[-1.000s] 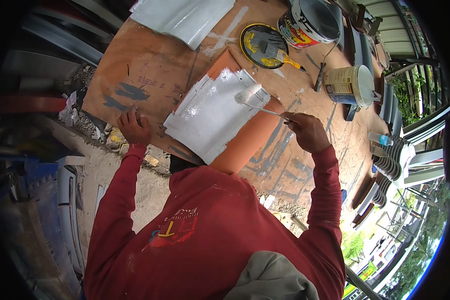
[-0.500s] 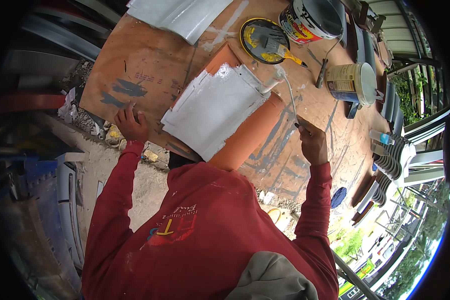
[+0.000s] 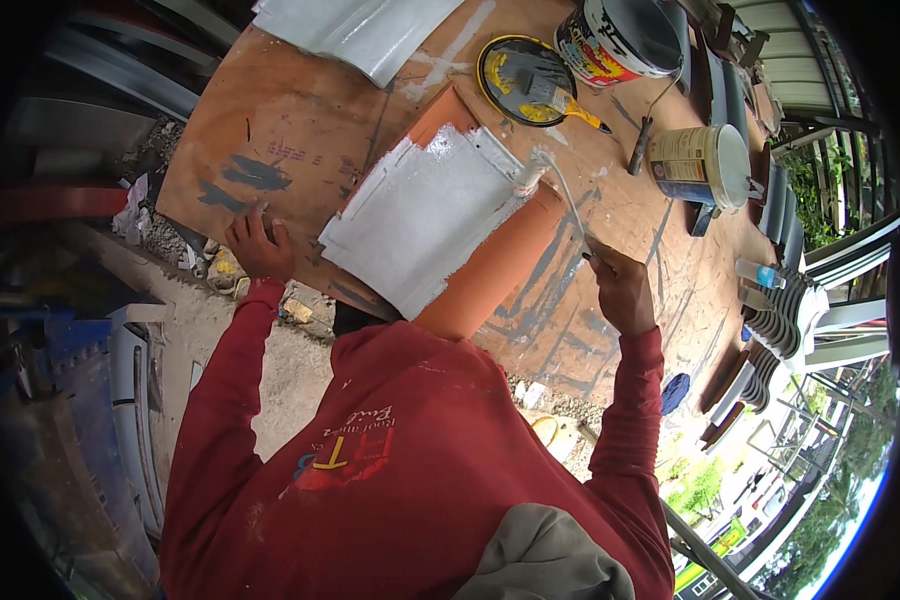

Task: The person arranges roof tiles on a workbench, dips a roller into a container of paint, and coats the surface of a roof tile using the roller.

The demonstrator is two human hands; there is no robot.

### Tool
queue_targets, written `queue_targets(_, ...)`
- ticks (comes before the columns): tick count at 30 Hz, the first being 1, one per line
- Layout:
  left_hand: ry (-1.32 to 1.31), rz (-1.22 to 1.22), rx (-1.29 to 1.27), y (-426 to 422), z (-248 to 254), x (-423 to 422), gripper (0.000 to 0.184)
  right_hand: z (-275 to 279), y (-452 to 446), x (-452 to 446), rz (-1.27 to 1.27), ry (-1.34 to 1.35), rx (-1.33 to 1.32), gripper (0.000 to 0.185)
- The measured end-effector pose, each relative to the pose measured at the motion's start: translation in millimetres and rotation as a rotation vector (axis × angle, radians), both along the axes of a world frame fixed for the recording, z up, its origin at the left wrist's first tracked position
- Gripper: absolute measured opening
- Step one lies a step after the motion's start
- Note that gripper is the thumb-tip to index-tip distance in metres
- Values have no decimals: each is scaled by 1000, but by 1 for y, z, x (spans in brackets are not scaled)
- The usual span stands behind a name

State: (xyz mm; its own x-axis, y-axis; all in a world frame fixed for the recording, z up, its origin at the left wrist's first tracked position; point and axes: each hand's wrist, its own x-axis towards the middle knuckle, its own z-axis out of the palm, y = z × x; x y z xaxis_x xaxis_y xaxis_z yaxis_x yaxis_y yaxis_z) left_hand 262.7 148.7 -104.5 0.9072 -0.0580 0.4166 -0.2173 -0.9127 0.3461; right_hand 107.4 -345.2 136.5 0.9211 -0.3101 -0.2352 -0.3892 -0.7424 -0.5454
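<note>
My right hand (image 3: 622, 287) is closed on the handle of a small paint roller (image 3: 563, 190). The roller's white head (image 3: 532, 178) lies at the right edge of the painted area on a roof tile (image 3: 505, 265). Pale wet paint (image 3: 425, 220) covers much of this tile, while a strip on its right side and a corner at the top show bare orange. My left hand (image 3: 260, 246) rests near the board's left edge with its fingers apart, holding nothing, close to some grey paint smears.
The tile lies on a paint-stained wooden board (image 3: 310, 110). Another pale painted tile (image 3: 370, 35) is at the far edge. A brush (image 3: 568, 103) lies on a paint lid (image 3: 510, 75). An open paint pail (image 3: 620, 45), a tub (image 3: 695, 165) and another roller's handle (image 3: 641, 147) stand right.
The roller head has shifted slightly left and toward me along the paint's right edge. My right hand moved a little left with it. My left hand stays in place.
</note>
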Motion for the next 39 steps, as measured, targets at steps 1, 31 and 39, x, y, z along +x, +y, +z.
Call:
queue_targets(1, -6, 10, 12, -2, -1, 1, 40, -15, -1, 3, 66, -105, -7, 33)
queue_targets(31, 1, 1, -7, -2, 0, 2, 41, 13, -24, 35, -164, 383, 153, 33)
queue_targets(39, 11, 12, -4, -3, -3, 2, 41, 23, 3, 72, 95, 391, -12, 30)
